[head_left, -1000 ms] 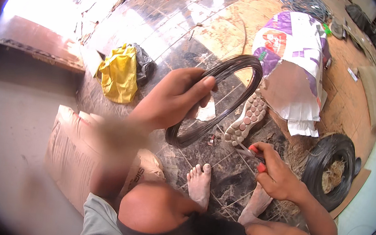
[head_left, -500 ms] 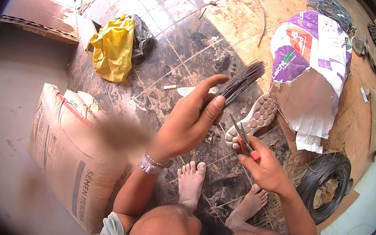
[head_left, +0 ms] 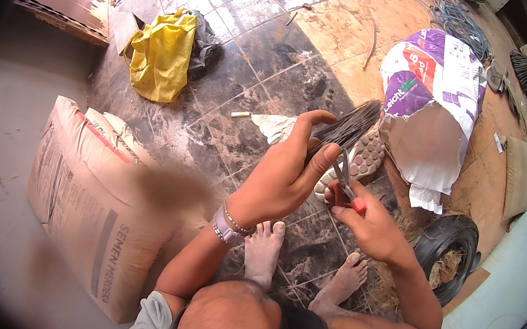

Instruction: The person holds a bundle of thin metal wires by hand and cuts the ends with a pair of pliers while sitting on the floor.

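Observation:
My left hand (head_left: 278, 178) grips a bundle of thin dark wire strands (head_left: 358, 123) between thumb and fingers, the loose ends fanning up to the right. My right hand (head_left: 374, 228) is closed around the red handles of a pair of scissors (head_left: 344, 174). The scissor blades point upward, slightly apart, beside my left thumb tip and just under the bundle. Whether they touch the strands, I cannot tell. Behind both tools lies a shoe (head_left: 370, 156) with its studded sole showing, partly covered by the bundle and scissors.
Full paper sacks (head_left: 92, 210) stand at the left. A yellow bag (head_left: 162, 55) lies beyond them. At the right are a torn white and purple sack (head_left: 439, 74), a black coil (head_left: 459, 242) with straw-like fibres, and blue rope (head_left: 461, 24). My bare feet (head_left: 262, 249) rest on dirty tiles.
Both hands have come closer together. My left hand has moved right with the bundle, and the scissor blades now reach its thumb, somewhat less spread. The view has shifted slightly.

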The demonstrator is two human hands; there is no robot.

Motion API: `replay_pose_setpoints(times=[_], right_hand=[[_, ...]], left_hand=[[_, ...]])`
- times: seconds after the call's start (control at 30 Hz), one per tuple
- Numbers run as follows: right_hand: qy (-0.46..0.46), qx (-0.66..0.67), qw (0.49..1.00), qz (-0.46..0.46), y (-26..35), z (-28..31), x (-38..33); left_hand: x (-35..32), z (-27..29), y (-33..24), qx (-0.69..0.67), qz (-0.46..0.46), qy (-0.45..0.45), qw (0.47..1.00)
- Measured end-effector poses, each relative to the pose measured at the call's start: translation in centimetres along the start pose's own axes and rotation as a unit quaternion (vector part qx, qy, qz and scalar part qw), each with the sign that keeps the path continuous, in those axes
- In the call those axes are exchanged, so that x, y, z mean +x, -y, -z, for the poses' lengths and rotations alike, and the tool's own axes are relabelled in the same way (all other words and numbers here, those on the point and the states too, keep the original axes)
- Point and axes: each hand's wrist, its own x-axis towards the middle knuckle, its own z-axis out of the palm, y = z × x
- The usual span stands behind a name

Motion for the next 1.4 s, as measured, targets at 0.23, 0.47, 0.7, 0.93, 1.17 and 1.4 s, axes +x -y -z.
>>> replay_pose_setpoints(times=[0.23,0.47,0.7,0.93,1.17,1.4], right_hand=[[0.003,-0.041,0.999,-0.006,0.2,-0.3,0.1],[-0.011,-0.104,0.994,0.016,-0.2,-0.1,0.9],[0.048,-0.163,0.985,0.01,1.0,0.5,1.2],[0.011,-0.175,0.984,0.023,0.2,-1.1,1.3],[-0.034,-0.157,0.986,0.05,-0.1,-2.2,1.7],[-0.047,-0.18,0.981,0.053,-0.6,-2.5,1.2]], left_hand=[[-0.8,0.4,0.9,0.002,-0.004,0.027,1.0],[-1.3,1.8,0.3,0.076,0.048,0.035,0.995],[-1.4,1.9,0.9,0.084,0.033,0.013,0.996],[-1.9,3.2,1.8,-0.019,0.048,0.066,0.996],[-2.2,3.7,1.6,-0.069,0.071,0.098,0.99],[-1.9,2.6,2.2,-0.049,0.048,0.059,0.996]])
